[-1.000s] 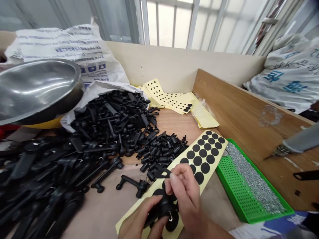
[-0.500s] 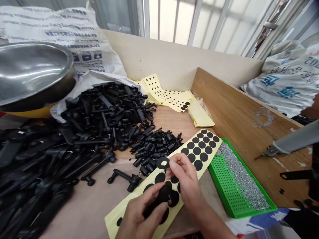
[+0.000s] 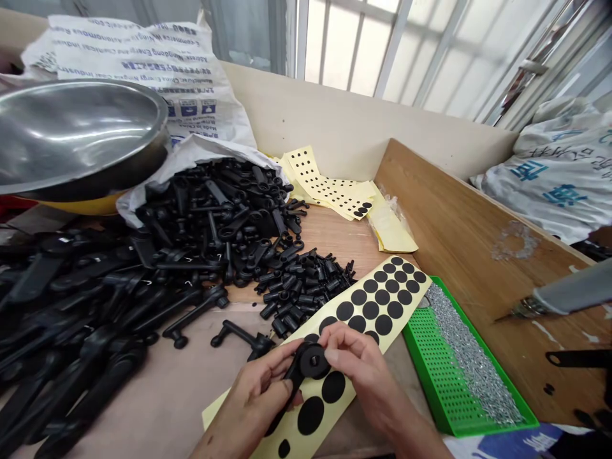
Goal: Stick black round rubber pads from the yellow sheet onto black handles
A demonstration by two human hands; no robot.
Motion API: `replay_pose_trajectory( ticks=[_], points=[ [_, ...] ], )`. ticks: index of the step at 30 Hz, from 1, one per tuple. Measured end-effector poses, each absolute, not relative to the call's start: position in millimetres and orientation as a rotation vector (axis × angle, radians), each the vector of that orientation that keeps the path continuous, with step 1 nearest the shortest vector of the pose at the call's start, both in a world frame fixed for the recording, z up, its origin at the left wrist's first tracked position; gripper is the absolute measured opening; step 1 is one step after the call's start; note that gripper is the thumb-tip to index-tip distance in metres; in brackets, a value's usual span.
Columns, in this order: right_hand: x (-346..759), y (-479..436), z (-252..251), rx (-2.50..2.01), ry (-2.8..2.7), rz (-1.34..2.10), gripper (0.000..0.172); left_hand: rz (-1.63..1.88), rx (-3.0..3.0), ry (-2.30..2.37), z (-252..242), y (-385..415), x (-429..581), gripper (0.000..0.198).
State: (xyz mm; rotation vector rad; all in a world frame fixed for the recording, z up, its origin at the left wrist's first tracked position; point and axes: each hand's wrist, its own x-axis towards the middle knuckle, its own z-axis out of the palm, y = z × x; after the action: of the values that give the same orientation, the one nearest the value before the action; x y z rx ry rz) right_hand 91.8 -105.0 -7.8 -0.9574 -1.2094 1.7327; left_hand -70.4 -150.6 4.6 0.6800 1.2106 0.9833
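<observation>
My left hand [image 3: 248,396] grips a black crank handle [image 3: 292,377], its round end tilted up toward me. On that round end lies a black ring-shaped sticker [image 3: 310,362] with a small hole in the middle. The thumb and fingers of my right hand [image 3: 358,364] are pinched together at the sticker's right edge. Beneath both hands stretches a pale yellow sheet [image 3: 329,417] with rows of round black stickers. Another black crank handle [image 3: 246,338] rests on the table just beyond my left hand.
Black handles [image 3: 224,210] spill from a white sack [image 3: 143,70] at left, with small black sleeves [image 3: 301,287] beside them. A metal bowl [image 3: 81,127] stands far left. At right are a green tray [image 3: 425,370] of small metal parts and an electric screwdriver [image 3: 568,293]. More sticker sheets [image 3: 396,233] lie behind.
My right hand has brought the ring sticker down from above the sheet onto the round end of the handle. My left hand has turned that end up. The view has shifted slightly.
</observation>
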Motion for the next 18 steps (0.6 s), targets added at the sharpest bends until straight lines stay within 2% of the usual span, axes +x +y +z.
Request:
replay_pose_trajectory(
  ticks=[11, 18],
  points=[
    [91.7, -104.5, -5.0, -1.014, -1.332, 1.677, 0.013, 0.923, 0.689, 1.231, 6.8, -150.7, -72.5, 0.048],
    [94.7, -103.5, -6.4, -1.025, -1.421, 1.661, 0.012, 0.847, 0.715, 1.212, 3.4, -149.8, -76.0, 0.058]
  ],
)
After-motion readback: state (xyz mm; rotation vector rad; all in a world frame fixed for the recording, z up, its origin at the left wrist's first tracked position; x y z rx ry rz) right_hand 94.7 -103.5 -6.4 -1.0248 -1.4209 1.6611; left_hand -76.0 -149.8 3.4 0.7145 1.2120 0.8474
